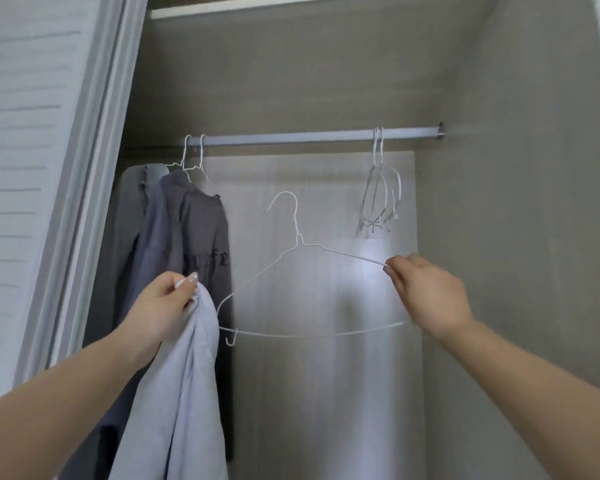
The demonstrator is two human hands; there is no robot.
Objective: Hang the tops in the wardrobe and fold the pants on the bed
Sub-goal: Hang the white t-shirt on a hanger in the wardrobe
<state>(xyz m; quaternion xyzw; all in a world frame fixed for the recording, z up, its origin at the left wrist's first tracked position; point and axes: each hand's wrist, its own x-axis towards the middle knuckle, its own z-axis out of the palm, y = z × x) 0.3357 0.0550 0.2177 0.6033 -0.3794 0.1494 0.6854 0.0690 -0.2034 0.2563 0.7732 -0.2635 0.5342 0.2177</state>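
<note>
I face an open wardrobe. My left hand (pixel 167 299) grips the bunched top edge of a light blue top (pixel 184 393), which hangs down toward the bottom of the view. My right hand (pixel 426 296) pinches the right shoulder wire of a white wire hanger (pixel 297 258), held free in the air below the rail (pixel 291 137). The hanger's left end sits close to the light blue top. Two dark grey tops (pixel 191 237) hang on white hangers at the rail's left end.
Several bare white wire hangers (pixel 380 195) hang bunched near the rail's right end. A white louvred sliding door (pixel 32 168) borders the wardrobe on the left. The grey side wall (pixel 516 220) closes it on the right, and a pale wood back panel (pixel 326 393) lies behind the hanger.
</note>
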